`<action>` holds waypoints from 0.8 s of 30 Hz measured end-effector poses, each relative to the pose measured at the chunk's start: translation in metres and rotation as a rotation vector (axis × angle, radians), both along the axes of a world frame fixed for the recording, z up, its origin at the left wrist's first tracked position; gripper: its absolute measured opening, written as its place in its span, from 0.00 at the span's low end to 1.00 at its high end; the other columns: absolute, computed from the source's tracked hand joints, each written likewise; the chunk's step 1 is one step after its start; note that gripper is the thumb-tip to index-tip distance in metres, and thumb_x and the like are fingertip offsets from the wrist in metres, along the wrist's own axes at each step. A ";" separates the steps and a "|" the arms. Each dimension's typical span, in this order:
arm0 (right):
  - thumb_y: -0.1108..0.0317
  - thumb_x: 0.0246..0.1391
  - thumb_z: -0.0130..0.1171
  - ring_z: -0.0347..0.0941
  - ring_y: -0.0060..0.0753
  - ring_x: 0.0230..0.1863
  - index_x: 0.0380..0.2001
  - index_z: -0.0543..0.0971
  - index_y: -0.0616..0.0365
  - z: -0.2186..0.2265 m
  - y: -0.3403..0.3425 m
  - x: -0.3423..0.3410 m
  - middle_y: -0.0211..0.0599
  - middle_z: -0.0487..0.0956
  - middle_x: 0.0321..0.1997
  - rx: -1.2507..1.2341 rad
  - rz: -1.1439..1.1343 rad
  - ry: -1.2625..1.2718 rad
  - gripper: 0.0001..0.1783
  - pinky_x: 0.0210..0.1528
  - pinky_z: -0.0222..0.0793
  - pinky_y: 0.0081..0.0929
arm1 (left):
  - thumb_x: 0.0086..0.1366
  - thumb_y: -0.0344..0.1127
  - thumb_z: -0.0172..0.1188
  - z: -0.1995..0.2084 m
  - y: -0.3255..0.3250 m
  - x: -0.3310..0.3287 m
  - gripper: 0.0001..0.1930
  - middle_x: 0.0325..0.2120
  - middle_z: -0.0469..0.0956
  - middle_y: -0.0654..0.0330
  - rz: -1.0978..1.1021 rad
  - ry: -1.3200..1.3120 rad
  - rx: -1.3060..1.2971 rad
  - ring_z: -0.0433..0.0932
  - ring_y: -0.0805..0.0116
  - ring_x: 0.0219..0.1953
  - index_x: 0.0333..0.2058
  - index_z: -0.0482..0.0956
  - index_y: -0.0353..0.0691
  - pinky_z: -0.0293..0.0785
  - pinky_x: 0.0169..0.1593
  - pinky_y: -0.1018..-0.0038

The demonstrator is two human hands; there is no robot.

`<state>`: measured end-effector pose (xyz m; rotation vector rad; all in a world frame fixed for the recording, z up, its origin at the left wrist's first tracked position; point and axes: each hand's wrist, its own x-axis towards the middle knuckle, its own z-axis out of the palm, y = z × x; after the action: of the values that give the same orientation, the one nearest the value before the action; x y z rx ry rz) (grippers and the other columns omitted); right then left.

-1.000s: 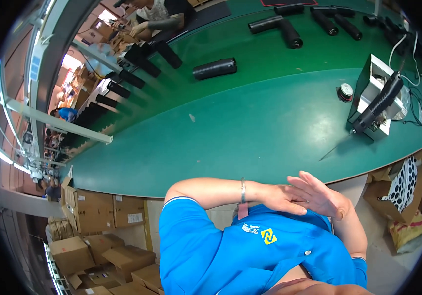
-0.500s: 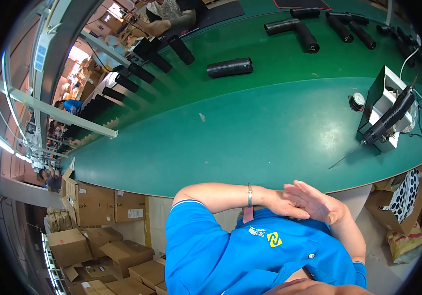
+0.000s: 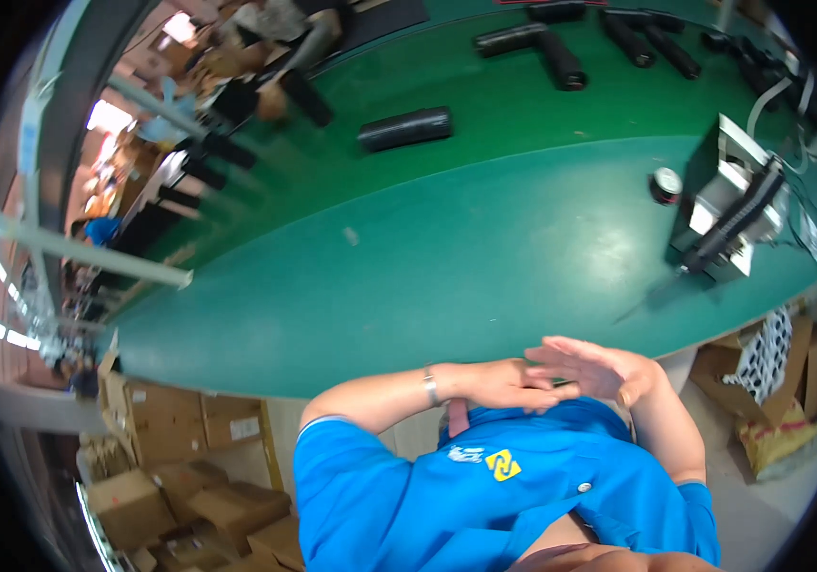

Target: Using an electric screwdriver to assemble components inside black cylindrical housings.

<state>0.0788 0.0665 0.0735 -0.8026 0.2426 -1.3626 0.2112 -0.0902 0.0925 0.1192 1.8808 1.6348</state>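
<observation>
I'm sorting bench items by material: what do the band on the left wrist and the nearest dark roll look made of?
The band looks like polished metal: thin, silvery and glinting on the wrist behind the left hand. The dark roll seems to be matte black rubber or foam sheet wound into a cylinder; the exact material is unclear.

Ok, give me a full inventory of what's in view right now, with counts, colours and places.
Table: one, green, across the middle of the view.
Nearest roll: one, black, lying alone on the table's far half.
Other black rolls: several, along the far edge; exact count unclear.
Metal fixture: one, grey with a black arm, at the table's right end.
Small round container: one, dark with a pale top, just left of the fixture.
Cardboard boxes: many, brown, on the floor lower left.
Blue shirt: one, on the person, bottom centre.
Bracelet: one, silver, left wrist.
Left hand: empty, against the right hand.
Right hand: empty, fingers spread.
</observation>
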 end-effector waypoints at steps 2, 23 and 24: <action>0.57 0.40 0.63 0.42 0.50 0.65 0.62 0.41 0.63 0.000 -0.001 -0.018 0.54 0.43 0.65 0.074 0.000 -0.036 0.54 0.63 0.44 0.43 | 0.61 0.42 0.51 -0.017 -0.007 0.019 0.12 0.25 0.73 0.61 0.070 0.111 0.045 0.70 0.71 0.29 0.29 0.74 0.39 0.68 0.35 0.76; 0.69 0.54 0.50 0.71 0.39 0.45 0.51 0.64 0.63 -0.027 -0.117 0.024 0.49 0.71 0.46 0.568 -0.013 -0.067 0.21 0.49 0.67 0.28 | 0.56 0.52 0.50 -0.050 -0.040 0.043 0.27 0.44 0.69 0.53 0.020 0.755 -0.863 0.69 0.56 0.44 0.52 0.65 0.44 0.66 0.49 0.64; 0.69 0.54 0.50 0.71 0.39 0.45 0.51 0.64 0.63 -0.030 -0.119 0.024 0.49 0.71 0.46 0.563 -0.004 -0.065 0.21 0.49 0.67 0.28 | 0.56 0.52 0.50 -0.049 -0.041 0.043 0.27 0.44 0.69 0.53 0.025 0.751 -0.871 0.69 0.56 0.44 0.52 0.65 0.44 0.66 0.49 0.64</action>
<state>0.1029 -0.0530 0.0431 -0.2861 0.5478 -1.2344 0.2543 -0.1308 0.0430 0.3685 2.9985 0.6639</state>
